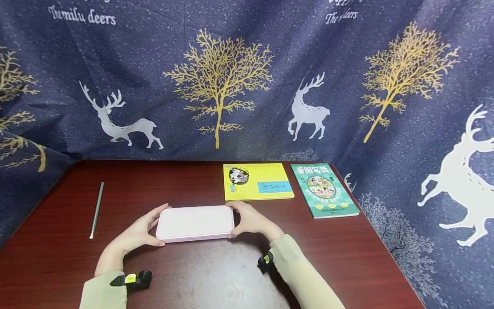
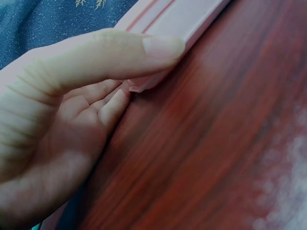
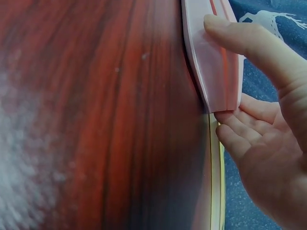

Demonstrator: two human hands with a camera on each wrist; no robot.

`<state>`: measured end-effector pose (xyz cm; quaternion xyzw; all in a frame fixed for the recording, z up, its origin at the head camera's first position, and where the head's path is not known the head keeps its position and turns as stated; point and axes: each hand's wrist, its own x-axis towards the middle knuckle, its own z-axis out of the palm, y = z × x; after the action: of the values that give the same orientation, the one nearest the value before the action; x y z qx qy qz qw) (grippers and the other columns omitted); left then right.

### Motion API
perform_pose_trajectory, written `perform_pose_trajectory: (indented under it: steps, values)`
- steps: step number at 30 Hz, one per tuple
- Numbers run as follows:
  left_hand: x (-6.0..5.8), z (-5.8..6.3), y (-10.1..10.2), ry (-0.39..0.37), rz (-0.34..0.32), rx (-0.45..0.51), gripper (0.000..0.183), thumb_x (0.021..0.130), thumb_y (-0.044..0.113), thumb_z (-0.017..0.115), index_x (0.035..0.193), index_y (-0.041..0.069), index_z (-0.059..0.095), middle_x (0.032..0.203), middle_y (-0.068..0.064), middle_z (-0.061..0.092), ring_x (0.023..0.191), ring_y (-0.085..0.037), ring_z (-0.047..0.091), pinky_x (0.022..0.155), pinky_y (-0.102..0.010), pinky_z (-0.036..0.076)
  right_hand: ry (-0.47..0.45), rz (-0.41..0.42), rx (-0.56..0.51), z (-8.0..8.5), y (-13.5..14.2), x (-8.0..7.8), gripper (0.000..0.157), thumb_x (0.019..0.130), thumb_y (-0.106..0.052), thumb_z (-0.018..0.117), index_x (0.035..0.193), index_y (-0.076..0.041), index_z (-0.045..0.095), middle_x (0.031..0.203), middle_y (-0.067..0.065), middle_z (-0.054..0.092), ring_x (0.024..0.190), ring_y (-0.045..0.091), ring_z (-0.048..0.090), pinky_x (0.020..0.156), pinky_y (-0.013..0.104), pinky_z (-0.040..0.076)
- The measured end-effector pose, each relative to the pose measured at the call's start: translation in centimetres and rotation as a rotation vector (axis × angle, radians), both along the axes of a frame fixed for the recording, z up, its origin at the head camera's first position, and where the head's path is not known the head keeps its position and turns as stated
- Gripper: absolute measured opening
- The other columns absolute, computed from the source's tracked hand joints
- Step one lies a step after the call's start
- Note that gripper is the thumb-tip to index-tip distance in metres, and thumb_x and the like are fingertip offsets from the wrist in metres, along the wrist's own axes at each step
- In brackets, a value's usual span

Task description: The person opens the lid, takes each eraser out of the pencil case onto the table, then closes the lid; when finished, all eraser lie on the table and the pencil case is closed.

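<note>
A pale pink rectangular case [image 1: 196,223], white on top, lies long side across the middle of the table. My left hand [image 1: 135,234] grips its left end, thumb at the near corner and fingers round the far side. At the opposite end my right hand [image 1: 251,221] holds it the same way. In the left wrist view the thumb presses on the side of the case [image 2: 192,21], with the other fingers partly hidden behind it. The right wrist view shows the thumb on the case's red-lined side [image 3: 211,76] and fingertips under its end.
Behind the case lies a yellow book [image 1: 251,193], and a green book [image 1: 328,193] sits at the right back edge of the dark red table [image 1: 193,279]. A grey-green pencil [image 1: 97,210] lies at left. A blue patterned cloth [image 1: 247,86] hangs behind the table.
</note>
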<state>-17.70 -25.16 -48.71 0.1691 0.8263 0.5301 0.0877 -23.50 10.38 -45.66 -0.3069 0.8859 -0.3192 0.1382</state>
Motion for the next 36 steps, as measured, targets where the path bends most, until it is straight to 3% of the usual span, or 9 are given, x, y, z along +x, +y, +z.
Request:
perform_pose_trajectory:
  steps: [5, 7, 11, 15, 21, 23, 25, 28, 36]
  values:
    - [0.0, -0.1, -0.1, 0.002, -0.015, 0.033, 0.109, 0.065, 0.004, 0.086, 0.151, -0.007, 0.020, 0.153, -0.035, 0.023, 0.126, 0.014, 0.037, 0.095, 0.000, 0.032, -0.020, 0.007, -0.015, 0.2, 0.1, -0.1, 0.089, 0.064, -0.019, 0.088, 0.141, -0.002, 0.047, 0.141, 0.012, 0.053, 0.126, 0.027, 0.053, 0.109, 0.038, 0.043]
    - [0.0, -0.1, -0.1, 0.005, -0.022, 0.052, 0.108, 0.066, 0.002, 0.085, 0.151, -0.008, 0.019, 0.153, -0.036, 0.021, 0.116, 0.025, 0.032, 0.094, 0.000, 0.033, -0.035, 0.008, -0.035, 0.2, 0.1, -0.3, 0.088, 0.064, -0.019, 0.087, 0.140, -0.001, 0.047, 0.141, 0.013, 0.053, 0.126, 0.028, 0.053, 0.109, 0.037, 0.044]
    - [0.0, 0.0, -0.2, 0.003, -0.015, 0.054, 0.109, 0.065, 0.001, 0.084, 0.151, -0.008, 0.018, 0.153, -0.036, 0.020, 0.120, 0.021, 0.034, 0.094, 0.000, 0.033, -0.062, 0.024, -0.064, 0.4, 0.2, -0.6, 0.087, 0.065, -0.022, 0.086, 0.140, 0.000, 0.048, 0.140, 0.014, 0.054, 0.127, 0.029, 0.053, 0.109, 0.038, 0.043]
    - [0.0, 0.0, -0.4, -0.001, -0.017, 0.050, 0.110, 0.066, 0.002, 0.085, 0.152, -0.006, 0.017, 0.155, -0.034, 0.019, 0.133, 0.005, 0.034, 0.096, 0.001, 0.030, -0.093, 0.040, -0.064, 0.7, 0.4, -0.9, 0.085, 0.069, -0.025, 0.085, 0.141, 0.000, 0.047, 0.142, 0.014, 0.054, 0.129, 0.030, 0.053, 0.110, 0.039, 0.042]
    - [-0.2, -0.4, -0.4, -0.014, -0.026, 0.072, 0.110, 0.067, 0.005, 0.085, 0.153, -0.002, 0.016, 0.157, -0.032, 0.017, 0.128, 0.022, 0.025, 0.097, 0.003, 0.025, -0.115, 0.061, -0.088, 0.9, 0.8, -1.5, 0.074, 0.078, -0.023, 0.081, 0.140, 0.002, 0.049, 0.140, 0.015, 0.056, 0.129, 0.029, 0.053, 0.110, 0.041, 0.042]
    - [-0.3, -0.3, -0.4, -0.024, -0.028, 0.085, 0.111, 0.067, 0.004, 0.085, 0.154, -0.002, 0.015, 0.158, -0.031, 0.013, 0.140, 0.011, 0.020, 0.096, 0.004, 0.024, -0.111, 0.067, -0.097, 1.1, 0.9, -1.6, 0.070, 0.079, -0.023, 0.080, 0.138, 0.001, 0.051, 0.138, 0.014, 0.057, 0.129, 0.029, 0.054, 0.110, 0.040, 0.042]
    - [-0.3, -0.3, -0.4, -0.030, -0.031, 0.094, 0.112, 0.067, 0.003, 0.085, 0.154, -0.003, 0.014, 0.158, -0.031, 0.010, 0.150, -0.013, 0.012, 0.096, 0.004, 0.023, -0.104, 0.069, -0.099, 1.2, 1.0, -1.8, 0.066, 0.080, -0.022, 0.080, 0.136, 0.001, 0.054, 0.137, 0.014, 0.059, 0.127, 0.028, 0.055, 0.109, 0.040, 0.043]
    - [-0.4, -0.2, -0.4, -0.031, -0.036, 0.101, 0.113, 0.067, 0.001, 0.085, 0.154, -0.004, 0.012, 0.158, -0.032, 0.007, 0.144, -0.047, 0.004, 0.096, 0.004, 0.024, -0.102, 0.064, -0.103, 1.5, 1.0, -1.9, 0.062, 0.080, -0.022, 0.080, 0.133, 0.000, 0.057, 0.134, 0.013, 0.062, 0.124, 0.027, 0.058, 0.108, 0.038, 0.045]
    - [-0.3, -0.1, -0.5, -0.044, -0.030, 0.100, 0.117, 0.064, -0.003, 0.086, 0.153, -0.007, 0.009, 0.158, -0.034, 0.002, 0.137, -0.060, 0.010, 0.094, 0.001, 0.031, -0.129, 0.006, -0.129, 1.5, 0.9, -2.4, 0.050, 0.083, -0.021, 0.079, 0.126, -0.001, 0.064, 0.126, 0.012, 0.066, 0.119, 0.025, 0.062, 0.103, 0.034, 0.049]
